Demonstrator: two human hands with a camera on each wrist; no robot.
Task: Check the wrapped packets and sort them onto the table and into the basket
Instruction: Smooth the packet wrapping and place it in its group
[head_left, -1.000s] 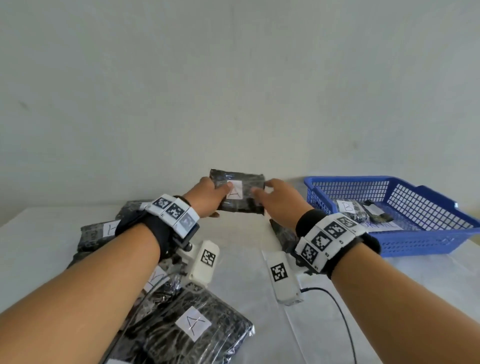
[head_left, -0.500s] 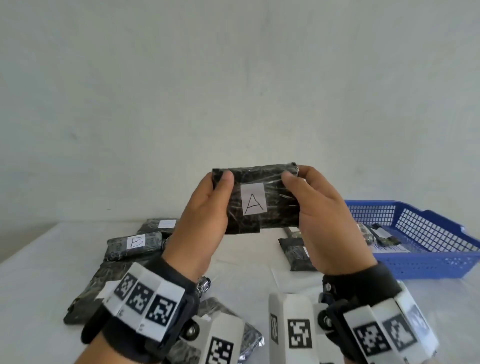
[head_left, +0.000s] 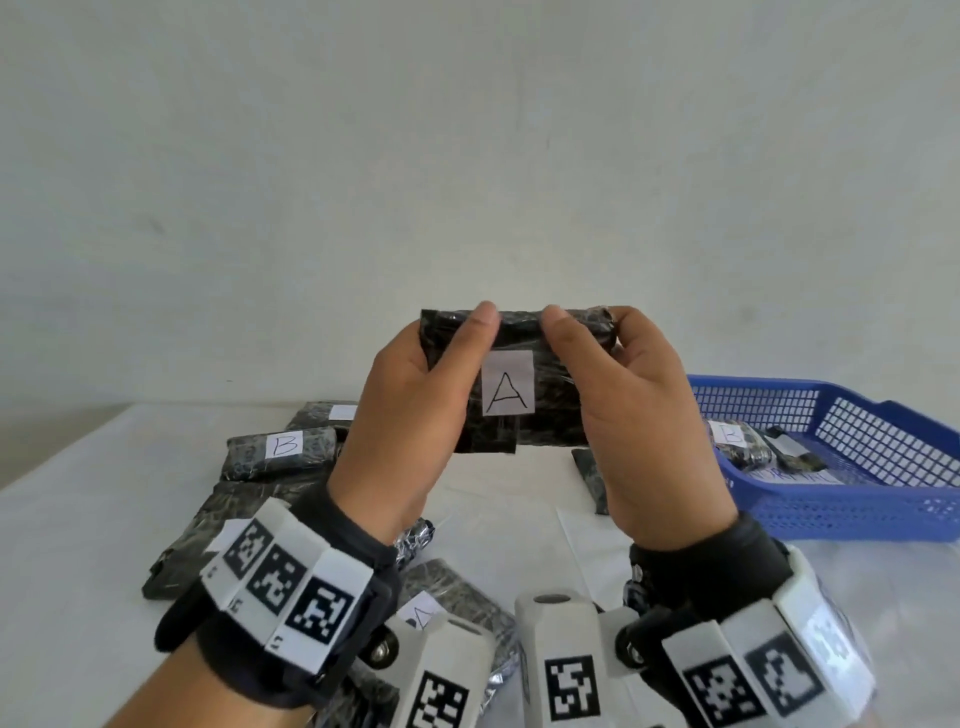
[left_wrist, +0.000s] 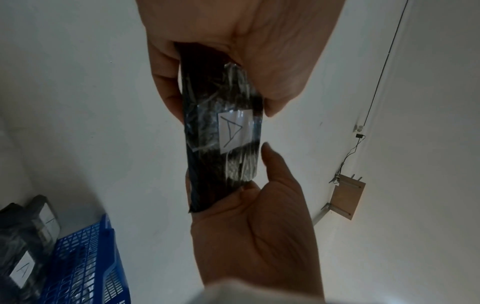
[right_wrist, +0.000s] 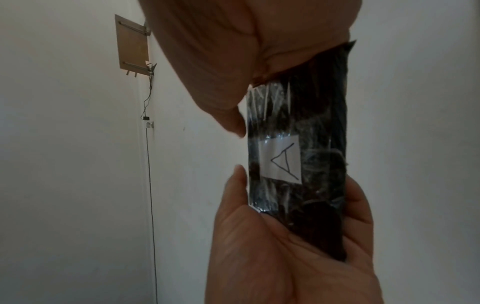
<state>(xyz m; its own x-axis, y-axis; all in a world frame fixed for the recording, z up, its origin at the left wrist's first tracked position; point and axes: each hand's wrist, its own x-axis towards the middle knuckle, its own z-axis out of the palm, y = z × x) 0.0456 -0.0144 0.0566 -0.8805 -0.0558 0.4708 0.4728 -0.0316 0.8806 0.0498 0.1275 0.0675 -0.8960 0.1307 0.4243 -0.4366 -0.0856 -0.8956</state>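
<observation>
The left hand (head_left: 415, 415) and the right hand (head_left: 639, 431) each grip one end of a dark wrapped packet (head_left: 524, 426), thumbs on its near face and fingers curled behind, so both are closed on it. It is held up level above the counter (head_left: 67, 545), well clear of everything, with its white label (head_left: 508, 382) turned toward the person; the letter A reads upright there, which looks like the reason for the two-handed, face-on hold: this is the checking step, not yet the placing one. The thumbs sit just either side of the label and leave it uncovered.

Below and to the left lies a pile of other packets, one marked B (head_left: 283, 451) on top toward the back, another with a partly hidden label (head_left: 447, 597) nearer the wrists. A further dark packet (head_left: 592, 478) lies on the counter just below the right hand. To the right stands the blue basket (head_left: 857, 514), which already holds a packet marked B (head_left: 737, 441), so A packets probably belong on the counter.
</observation>
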